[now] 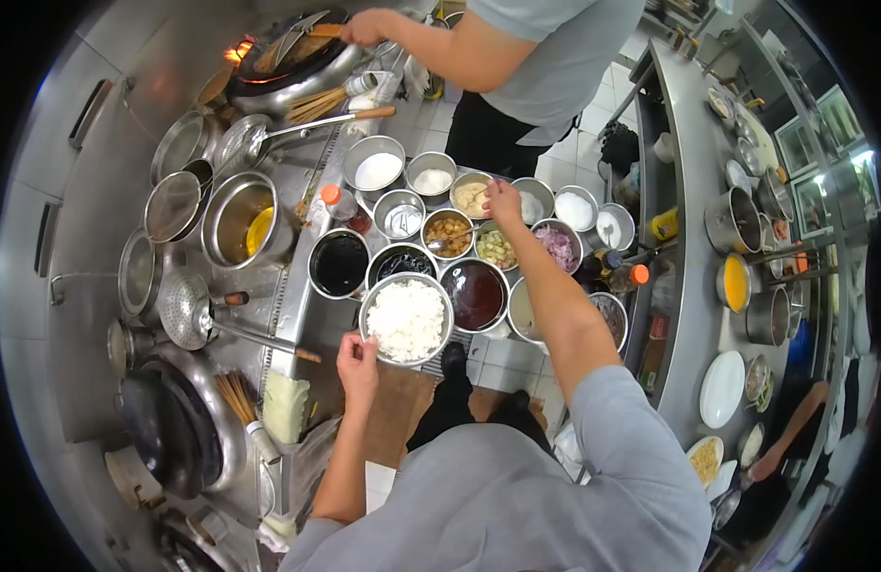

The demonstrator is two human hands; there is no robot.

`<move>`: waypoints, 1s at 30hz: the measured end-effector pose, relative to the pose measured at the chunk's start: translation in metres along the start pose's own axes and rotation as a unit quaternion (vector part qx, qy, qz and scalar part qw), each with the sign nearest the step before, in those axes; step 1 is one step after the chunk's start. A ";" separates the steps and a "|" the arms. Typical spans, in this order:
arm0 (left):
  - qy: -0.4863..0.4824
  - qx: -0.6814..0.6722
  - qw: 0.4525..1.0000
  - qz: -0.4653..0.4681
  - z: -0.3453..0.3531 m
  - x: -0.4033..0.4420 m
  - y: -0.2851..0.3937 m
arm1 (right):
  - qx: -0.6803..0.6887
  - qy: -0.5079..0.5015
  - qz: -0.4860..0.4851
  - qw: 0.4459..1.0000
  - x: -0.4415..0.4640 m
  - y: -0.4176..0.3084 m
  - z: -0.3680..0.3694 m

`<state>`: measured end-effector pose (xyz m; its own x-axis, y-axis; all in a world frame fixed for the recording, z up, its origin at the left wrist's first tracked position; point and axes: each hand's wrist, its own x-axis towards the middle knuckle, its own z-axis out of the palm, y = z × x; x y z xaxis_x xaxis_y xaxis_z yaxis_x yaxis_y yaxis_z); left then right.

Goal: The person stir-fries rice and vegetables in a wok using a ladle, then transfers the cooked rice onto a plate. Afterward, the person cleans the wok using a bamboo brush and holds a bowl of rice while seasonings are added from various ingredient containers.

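Observation:
My left hand (358,364) grips the near left rim of a metal bowl of white rice (405,321). With the arm stretched forward, my right hand (503,203) is over the right edge of a bowl of beige seasoning (471,194); its fingers are closed together, and anything between them is hidden. Around it stand a bowl of chopped green vegetable (496,250), a bowl of chopped red onion (557,245) and a bowl of brown pieces (447,234) with a spoon in it. A bowl of dark red sauce (474,296) is just right of the rice.
At top left, a co-worker's hand (366,28) holds a utensil over a wok (293,48) with flame beside it. Strainers and a pot of yellow oil (248,222) line the left counter. A steel shelf counter (693,315) on the right holds pots and a white plate (722,389).

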<state>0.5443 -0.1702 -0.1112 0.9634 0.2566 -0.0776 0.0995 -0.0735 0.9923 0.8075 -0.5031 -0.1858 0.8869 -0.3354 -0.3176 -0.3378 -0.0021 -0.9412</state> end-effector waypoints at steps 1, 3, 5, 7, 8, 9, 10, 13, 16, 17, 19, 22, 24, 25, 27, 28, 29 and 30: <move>0.011 -0.019 1.000 0.010 -0.002 0.002 0.000 | -0.183 -0.031 -0.118 0.975 -0.003 -0.004 0.004; 0.009 -0.011 1.000 -0.010 -0.004 0.004 -0.003 | -0.362 0.018 -0.400 0.841 -0.018 -0.018 -0.002; 0.004 -0.008 1.000 -0.027 -0.005 0.006 -0.009 | -0.370 -0.039 -0.397 0.839 -0.082 -0.079 -0.014; -0.009 0.000 0.999 -0.037 0.002 0.013 -0.009 | -0.344 -0.016 -0.418 0.841 -0.111 -0.088 -0.028; -0.015 -0.002 0.999 -0.035 0.007 0.017 -0.009 | -0.318 0.007 -0.441 0.839 -0.119 -0.090 -0.037; -0.016 0.022 0.999 -0.020 0.013 0.022 -0.008 | -0.322 0.017 -0.440 0.838 -0.110 -0.071 -0.045; -0.020 0.044 0.999 -0.008 0.022 0.022 -0.008 | -0.312 -0.020 -0.441 0.841 -0.096 -0.034 -0.055; -0.040 -0.008 0.999 -0.035 0.051 0.031 -0.003 | -0.305 0.002 -0.470 0.828 -0.120 -0.031 -0.084; -0.050 -0.007 0.998 -0.024 0.082 0.036 -0.003 | -0.242 0.078 -0.434 0.865 -0.154 -0.094 -0.122; -0.068 -0.048 0.995 -0.047 0.093 0.037 0.001 | -0.223 0.119 -0.430 0.867 -0.157 -0.109 -0.138; -0.097 -0.023 0.995 -0.027 0.111 0.042 -0.008 | -0.163 0.134 -0.386 0.898 -0.160 -0.125 -0.179; -0.091 -0.006 0.995 -0.046 0.151 0.038 0.007 | -0.148 0.212 -0.413 0.873 -0.191 -0.148 -0.243; -0.113 -0.060 0.990 -0.062 0.174 0.026 0.013 | -0.152 0.282 -0.419 0.850 -0.219 -0.149 -0.275; -0.119 -0.077 0.987 -0.079 0.183 0.022 0.023 | -0.113 0.289 -0.387 0.868 -0.229 -0.142 -0.285; -0.145 -0.089 0.981 -0.094 0.195 0.010 0.034 | -0.097 0.315 -0.348 0.878 -0.268 -0.128 -0.301; -0.156 -0.083 0.979 -0.104 0.199 0.009 0.030 | -0.108 0.359 -0.400 0.836 -0.276 -0.108 -0.308; -0.163 -0.077 0.977 -0.114 0.200 0.009 0.023 | -0.051 0.350 -0.347 0.869 -0.293 -0.094 -0.311; -0.186 -0.093 0.972 -0.108 0.201 0.010 0.018 | 0.009 0.334 -0.294 0.896 -0.312 -0.079 -0.311</move>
<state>0.6054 -0.3631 -0.1136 0.9519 -0.1216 -0.2813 0.2960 0.1273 0.9467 0.4599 -0.6918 0.0238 0.5217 -0.7697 0.3679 0.1365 -0.3503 -0.9266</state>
